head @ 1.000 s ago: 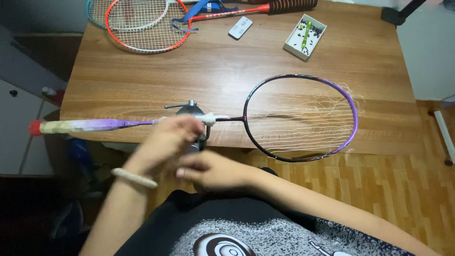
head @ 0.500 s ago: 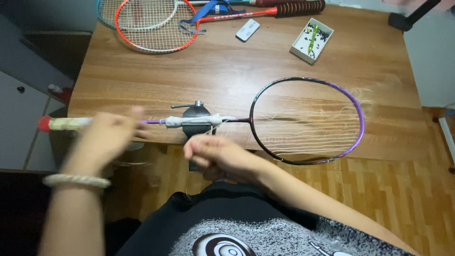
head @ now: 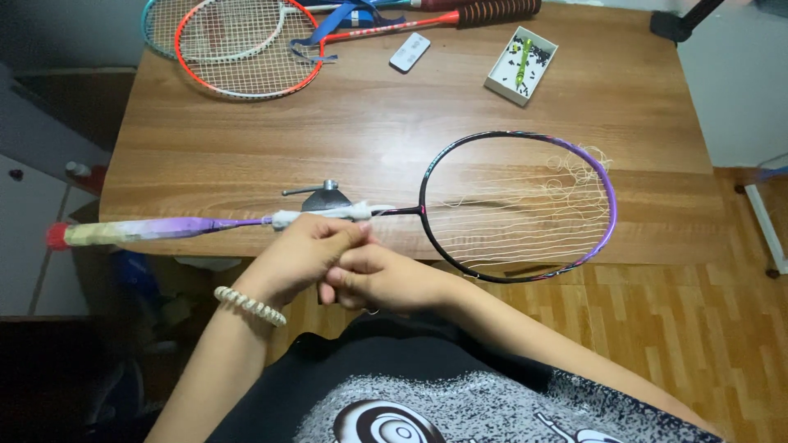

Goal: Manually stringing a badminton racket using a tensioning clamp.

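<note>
Racket (head: 517,205) shaft sits clamped in vise (head: 326,199) at near table (head: 377,123) edge for steadiness; left hand (head: 300,254) pinches white wrap (head: 328,215), right hand (head: 382,279) curled shut, contents hidden.

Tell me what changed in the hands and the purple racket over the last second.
The left hand, which half a second ago had swung out toward the racket's grip, has come back to the right hand; both now meet at the white-wrapped shaft by the clamp. What they grasp is hidden. The purple racket stays clamped across the table, and the two other rackets, remote and small box are unmoved.
</note>
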